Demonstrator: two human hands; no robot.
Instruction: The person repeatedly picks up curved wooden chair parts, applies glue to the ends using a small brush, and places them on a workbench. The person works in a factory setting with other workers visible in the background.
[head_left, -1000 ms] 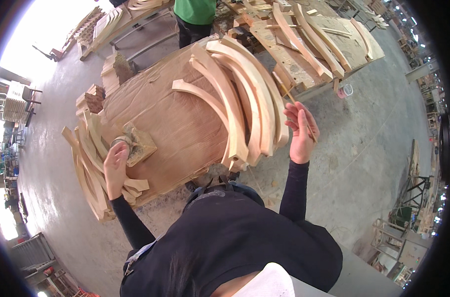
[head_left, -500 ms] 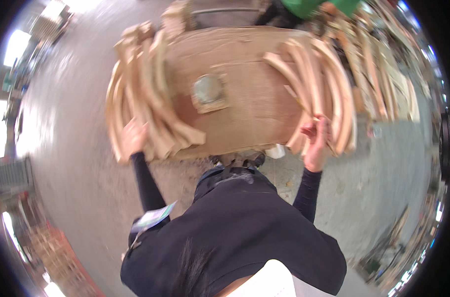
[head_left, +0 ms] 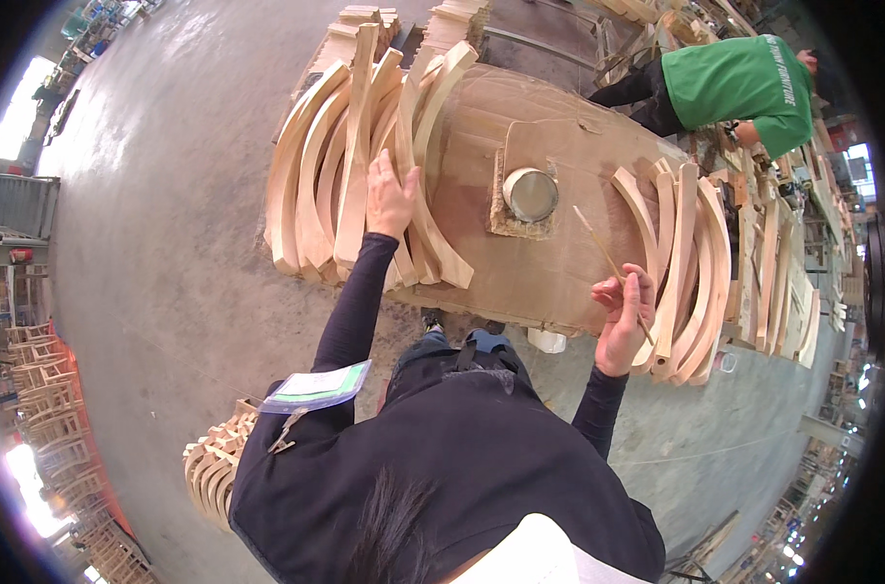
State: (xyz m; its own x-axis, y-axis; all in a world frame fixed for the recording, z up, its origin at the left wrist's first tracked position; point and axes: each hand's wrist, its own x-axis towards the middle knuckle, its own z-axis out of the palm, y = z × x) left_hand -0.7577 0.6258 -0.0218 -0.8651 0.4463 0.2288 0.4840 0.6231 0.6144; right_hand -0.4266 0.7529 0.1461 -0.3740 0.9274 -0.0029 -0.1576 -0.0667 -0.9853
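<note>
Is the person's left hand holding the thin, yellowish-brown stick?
No, the thin, yellowish-brown stick is in the right hand, while the left hand is at curved, pale wooden pieces.

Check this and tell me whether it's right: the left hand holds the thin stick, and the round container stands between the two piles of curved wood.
Not quite: the head view shows the right hand, not the left hand, holding the thin stick. The round container does stand between the two piles of curved wood.
</note>
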